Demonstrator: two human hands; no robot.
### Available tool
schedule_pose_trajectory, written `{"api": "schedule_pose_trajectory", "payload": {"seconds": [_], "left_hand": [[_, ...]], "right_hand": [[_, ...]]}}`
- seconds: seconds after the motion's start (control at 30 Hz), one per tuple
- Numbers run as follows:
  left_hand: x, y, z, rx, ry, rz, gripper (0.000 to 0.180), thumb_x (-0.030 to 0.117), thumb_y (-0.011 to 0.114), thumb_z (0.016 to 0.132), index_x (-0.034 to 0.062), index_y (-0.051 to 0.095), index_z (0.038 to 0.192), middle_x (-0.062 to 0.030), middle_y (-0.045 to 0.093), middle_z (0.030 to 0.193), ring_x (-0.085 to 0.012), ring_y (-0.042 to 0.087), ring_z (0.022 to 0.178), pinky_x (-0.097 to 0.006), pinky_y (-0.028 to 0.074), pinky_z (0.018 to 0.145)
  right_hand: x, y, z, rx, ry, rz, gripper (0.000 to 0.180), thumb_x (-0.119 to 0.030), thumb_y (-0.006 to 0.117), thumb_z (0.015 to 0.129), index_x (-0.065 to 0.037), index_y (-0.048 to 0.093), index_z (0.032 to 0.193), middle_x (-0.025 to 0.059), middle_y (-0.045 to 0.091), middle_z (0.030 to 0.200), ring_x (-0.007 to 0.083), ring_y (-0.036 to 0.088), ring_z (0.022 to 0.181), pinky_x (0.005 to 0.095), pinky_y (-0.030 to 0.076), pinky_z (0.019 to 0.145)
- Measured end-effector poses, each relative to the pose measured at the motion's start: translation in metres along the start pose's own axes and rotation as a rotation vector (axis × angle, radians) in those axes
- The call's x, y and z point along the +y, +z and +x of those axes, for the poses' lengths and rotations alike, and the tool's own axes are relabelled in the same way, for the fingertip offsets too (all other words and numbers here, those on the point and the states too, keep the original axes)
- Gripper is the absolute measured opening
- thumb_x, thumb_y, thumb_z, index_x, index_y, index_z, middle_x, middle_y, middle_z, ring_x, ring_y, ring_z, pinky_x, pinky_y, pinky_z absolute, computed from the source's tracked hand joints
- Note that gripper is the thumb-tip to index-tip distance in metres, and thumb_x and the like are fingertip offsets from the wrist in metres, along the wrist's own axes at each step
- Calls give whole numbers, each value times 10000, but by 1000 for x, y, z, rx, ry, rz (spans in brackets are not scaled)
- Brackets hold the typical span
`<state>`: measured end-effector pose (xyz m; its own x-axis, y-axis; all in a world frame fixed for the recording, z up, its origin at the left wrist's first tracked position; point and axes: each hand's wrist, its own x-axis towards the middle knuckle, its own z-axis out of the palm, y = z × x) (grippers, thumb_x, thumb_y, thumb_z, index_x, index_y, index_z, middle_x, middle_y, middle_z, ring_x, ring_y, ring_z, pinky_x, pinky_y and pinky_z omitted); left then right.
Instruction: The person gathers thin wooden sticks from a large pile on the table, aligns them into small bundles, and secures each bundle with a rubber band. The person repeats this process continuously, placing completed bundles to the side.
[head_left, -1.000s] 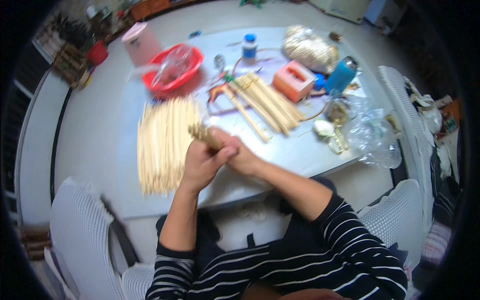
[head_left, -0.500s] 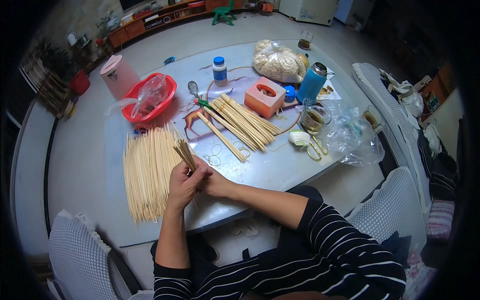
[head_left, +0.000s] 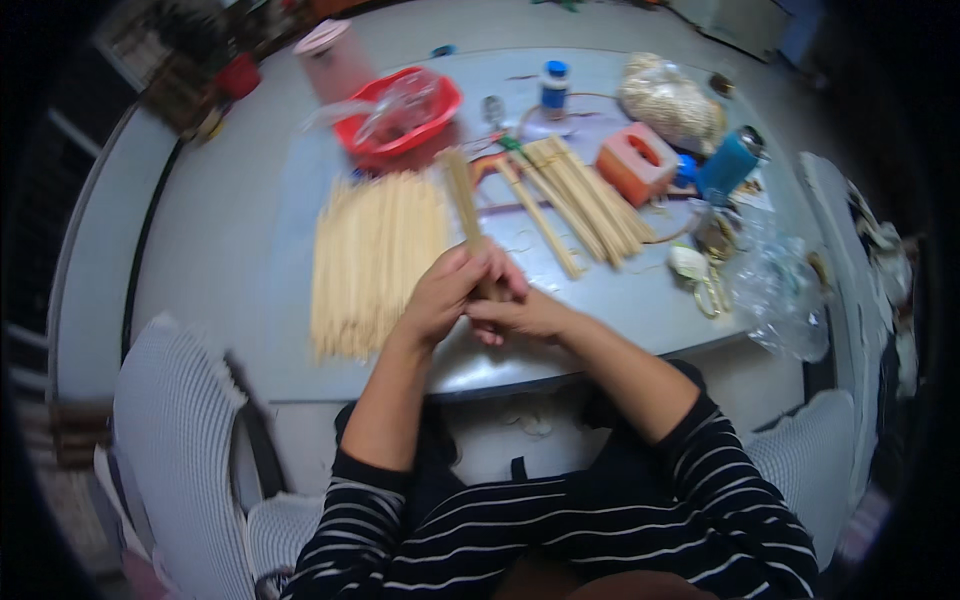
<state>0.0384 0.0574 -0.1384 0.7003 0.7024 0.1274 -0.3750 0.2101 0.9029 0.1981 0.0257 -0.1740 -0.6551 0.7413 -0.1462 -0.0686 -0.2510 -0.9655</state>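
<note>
A slim bundle of thin wooden sticks [head_left: 461, 197] rises from between my hands at the near edge of the table. My left hand [head_left: 440, 290] is wrapped round it from the left. My right hand [head_left: 520, 308] closes round the lower end, its fingers partly hidden and a little blurred. To the left lies a wide layer of loose wooden sticks [head_left: 380, 265], side by side. Beyond my hands on the right are tied bundles of sticks [head_left: 588, 198] and one thinner bundle [head_left: 538, 218].
Further back stand a red basin [head_left: 432, 128] holding a plastic bag, a pink pitcher [head_left: 338, 62], a pill bottle [head_left: 554, 88], a tissue box [head_left: 636, 162], a blue flask [head_left: 729, 163] and a bag of pale pieces [head_left: 665, 98]. Gold-handled scissors [head_left: 712, 292] and clear plastic bags [head_left: 782, 300] lie right.
The whole view has shifted, with the table's things now further right and higher. Held by both hands, the bundle now shows more of its length above my fingers.
</note>
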Motion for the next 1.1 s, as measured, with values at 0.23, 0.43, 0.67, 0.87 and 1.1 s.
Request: {"api": "schedule_pose_trajectory", "payload": {"seconds": [0.23, 0.43, 0.67, 0.87, 1.1], "left_hand": [[-5, -6, 2, 87, -43, -195, 320, 358, 464, 1055, 92, 468, 877, -43, 501, 733, -127, 493, 671, -259, 451, 636], [-19, 15, 4, -64, -515, -280, 322, 378, 474, 1054, 108, 465, 878, 30, 419, 658, -39, 306, 509, -188, 240, 429], [-35, 38, 9, -67, -567, -370, 394, 428, 398, 1068, 59, 521, 999, 21, 424, 647, -44, 291, 484, -189, 218, 414], [-41, 45, 6, -55, -623, -354, 431, 469, 392, 1060, 81, 512, 918, 33, 372, 611, -48, 278, 474, -198, 208, 401], [-26, 33, 8, 138, -423, -196, 367, 443, 412, 1062, 134, 453, 866, 45, 340, 627, -45, 268, 499, -195, 201, 412]], "right_hand": [[-46, -57, -30, 332, -116, -260, 312, -303, 675, 940, 7, 709, 952, 51, 697, 844, 99, 622, 851, 243, 483, 803], [-68, -44, -33, 470, -434, 335, 447, -356, 481, 1048, -23, 495, 1345, 110, 664, 1060, 173, 645, 972, 313, 514, 857], [-53, -44, -38, 497, -488, 636, 500, -511, 326, 1064, -146, 354, 723, -4, 368, 587, 115, 364, 489, 303, 426, 565], [-43, -56, -45, 389, -435, 580, 499, -465, 321, 1070, -129, 393, 709, 20, 450, 632, 153, 473, 531, 347, 514, 628], [-59, -129, -96, 942, -352, -922, 233, -219, 612, 952, 6, 664, 982, 90, 685, 858, 190, 660, 776, 312, 519, 687]]}}
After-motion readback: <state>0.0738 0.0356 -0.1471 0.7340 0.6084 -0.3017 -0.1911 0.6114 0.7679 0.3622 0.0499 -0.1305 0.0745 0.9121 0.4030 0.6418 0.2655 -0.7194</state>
